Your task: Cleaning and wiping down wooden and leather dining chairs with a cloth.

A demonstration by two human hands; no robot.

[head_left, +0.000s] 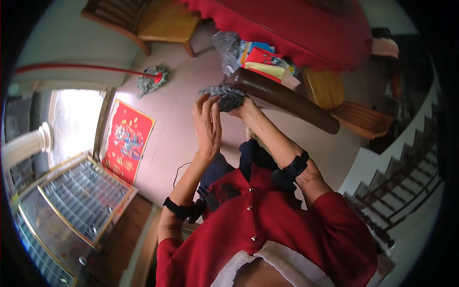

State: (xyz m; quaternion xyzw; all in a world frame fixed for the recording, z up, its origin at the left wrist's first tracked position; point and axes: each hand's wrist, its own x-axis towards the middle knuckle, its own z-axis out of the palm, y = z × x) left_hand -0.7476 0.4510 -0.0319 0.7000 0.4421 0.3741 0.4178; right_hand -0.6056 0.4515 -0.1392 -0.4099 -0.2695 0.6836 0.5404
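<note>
A crumpled grey rag [228,97] is bunched up in front of me, at the left end of a long brown padded bar [287,99]. My right hand [240,109] grips the rag from its right side, and most of its fingers are hidden by the cloth. Just to the left, my left hand [207,125] is held up with its fingers stretched out. Its fingertips come close to the rag's edge; whether they touch it I cannot tell.
Beyond the bar, colourful folded packages [265,61] and a clear plastic bag [226,48] lie beside a red-draped table [296,28]. A mop [154,80] rests at the left near a wooden chair [167,21]. A red mat [128,141] and a glass display case [86,196] are lower left; stairs [401,182] rise right.
</note>
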